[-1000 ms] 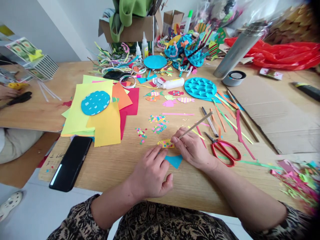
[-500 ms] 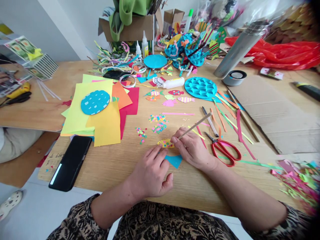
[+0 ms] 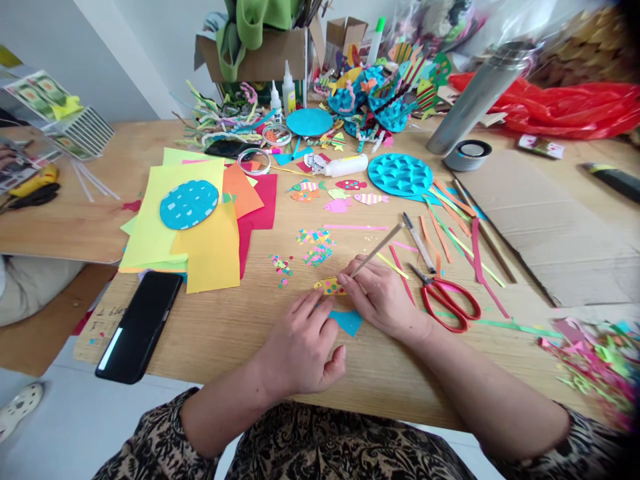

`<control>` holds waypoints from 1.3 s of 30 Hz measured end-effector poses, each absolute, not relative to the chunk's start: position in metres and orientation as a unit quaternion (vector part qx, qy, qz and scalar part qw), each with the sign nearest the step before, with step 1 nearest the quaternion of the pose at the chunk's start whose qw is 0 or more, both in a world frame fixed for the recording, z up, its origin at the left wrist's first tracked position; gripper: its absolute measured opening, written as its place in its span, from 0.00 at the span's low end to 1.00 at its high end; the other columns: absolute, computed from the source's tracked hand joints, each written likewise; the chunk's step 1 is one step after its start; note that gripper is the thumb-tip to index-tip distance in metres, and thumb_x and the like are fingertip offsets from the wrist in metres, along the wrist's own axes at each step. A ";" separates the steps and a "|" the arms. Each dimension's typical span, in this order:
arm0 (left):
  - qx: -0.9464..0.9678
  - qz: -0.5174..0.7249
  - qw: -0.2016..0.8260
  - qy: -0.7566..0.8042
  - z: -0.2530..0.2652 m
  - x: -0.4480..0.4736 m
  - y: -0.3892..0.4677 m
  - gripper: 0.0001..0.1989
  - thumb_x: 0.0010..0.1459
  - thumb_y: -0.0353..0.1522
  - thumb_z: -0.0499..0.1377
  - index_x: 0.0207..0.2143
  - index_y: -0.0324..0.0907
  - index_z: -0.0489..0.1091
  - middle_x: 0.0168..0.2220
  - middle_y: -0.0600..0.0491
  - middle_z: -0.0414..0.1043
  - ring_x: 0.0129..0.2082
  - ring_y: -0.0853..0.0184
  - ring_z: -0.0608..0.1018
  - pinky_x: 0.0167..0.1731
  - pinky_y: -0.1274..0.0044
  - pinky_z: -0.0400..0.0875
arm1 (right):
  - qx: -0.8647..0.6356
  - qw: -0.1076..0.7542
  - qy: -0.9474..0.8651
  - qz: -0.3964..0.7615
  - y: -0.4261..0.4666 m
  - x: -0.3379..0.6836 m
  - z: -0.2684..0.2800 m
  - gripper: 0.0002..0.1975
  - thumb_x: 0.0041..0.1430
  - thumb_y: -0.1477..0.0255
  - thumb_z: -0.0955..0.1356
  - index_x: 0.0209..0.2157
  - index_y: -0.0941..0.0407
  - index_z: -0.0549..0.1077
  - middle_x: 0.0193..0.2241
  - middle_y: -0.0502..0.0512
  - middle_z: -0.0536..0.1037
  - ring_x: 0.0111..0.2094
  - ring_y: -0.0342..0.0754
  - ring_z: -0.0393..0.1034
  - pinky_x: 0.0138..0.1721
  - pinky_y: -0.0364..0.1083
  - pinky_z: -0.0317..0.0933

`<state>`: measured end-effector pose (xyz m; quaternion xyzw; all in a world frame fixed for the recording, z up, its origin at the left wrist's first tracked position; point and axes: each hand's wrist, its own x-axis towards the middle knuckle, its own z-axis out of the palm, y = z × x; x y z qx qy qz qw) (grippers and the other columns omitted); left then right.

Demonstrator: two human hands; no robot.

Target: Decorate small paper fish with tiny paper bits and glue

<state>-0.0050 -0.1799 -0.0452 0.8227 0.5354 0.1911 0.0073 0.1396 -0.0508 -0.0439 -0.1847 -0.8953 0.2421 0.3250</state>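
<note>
A yellow paper fish [image 3: 330, 287] with coloured dots lies flat on the table between my hands. My left hand [image 3: 300, 343] rests on the table, fingers stretched out, its fingertips at the fish's lower edge. Pinched in my right hand [image 3: 383, 297] is a thin wooden stick [image 3: 376, 251], slanting up to the right; its lower end is hidden by the fingers over the fish's tail side. A blue paper scrap [image 3: 347, 323] lies under and between the hands. Small paper dots [image 3: 283, 264] and confetti bits [image 3: 319, 255] are heaped just beyond the fish.
Red-handled scissors [image 3: 453, 303] and a pen [image 3: 419, 242] lie right of my right hand. Coloured sheets [image 3: 213, 260] and a phone [image 3: 140, 327] are at left. Finished paper fish [image 3: 339, 206], a glue bottle [image 3: 347, 165] and a steel flask [image 3: 480, 97] stand or lie farther back.
The stick has tilted and its upper end has moved left and slightly down, as my right hand shifted slightly left. My left hand has stayed in place.
</note>
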 end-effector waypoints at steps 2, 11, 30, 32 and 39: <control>0.822 0.191 0.008 0.536 -0.046 -0.005 -0.180 0.16 0.56 0.37 0.53 0.36 0.34 0.73 0.49 0.36 0.73 0.54 0.49 0.72 0.55 0.60 0.66 | -0.191 0.324 -0.893 0.247 -0.051 0.139 -0.044 0.11 0.66 0.76 0.60 0.28 0.55 0.65 0.25 0.54 0.70 0.28 0.47 0.64 0.30 0.47 0.58; 0.821 0.191 0.004 0.537 -0.046 -0.005 -0.180 0.15 0.57 0.37 0.52 0.36 0.34 0.72 0.48 0.37 0.73 0.54 0.49 0.72 0.55 0.60 0.67 | -0.228 0.323 -0.878 0.270 -0.053 0.138 -0.045 0.12 0.66 0.73 0.62 0.27 0.55 0.66 0.23 0.53 0.70 0.26 0.46 0.64 0.28 0.45 0.57; 0.823 0.168 0.020 0.543 -0.044 -0.004 -0.181 0.14 0.57 0.36 0.54 0.38 0.35 0.72 0.52 0.41 0.72 0.56 0.48 0.69 0.54 0.60 0.66 | -0.346 0.312 -0.806 0.365 -0.054 0.142 -0.046 0.17 0.65 0.64 0.64 0.25 0.56 0.71 0.22 0.52 0.75 0.23 0.44 0.69 0.24 0.43 0.60; 0.823 0.173 0.018 0.541 -0.044 -0.004 -0.181 0.14 0.56 0.36 0.54 0.38 0.35 0.72 0.52 0.40 0.72 0.55 0.48 0.69 0.55 0.60 0.65 | -0.350 0.321 -0.800 0.366 -0.054 0.143 -0.044 0.17 0.66 0.63 0.63 0.24 0.56 0.71 0.21 0.52 0.76 0.24 0.44 0.70 0.24 0.43 0.60; 0.823 0.166 0.022 0.543 -0.044 -0.004 -0.181 0.14 0.57 0.36 0.54 0.39 0.35 0.72 0.53 0.41 0.71 0.56 0.48 0.69 0.55 0.60 0.65 | -0.328 0.330 -0.817 0.342 -0.055 0.144 -0.045 0.17 0.66 0.65 0.63 0.24 0.55 0.71 0.22 0.53 0.75 0.24 0.44 0.69 0.23 0.43 0.59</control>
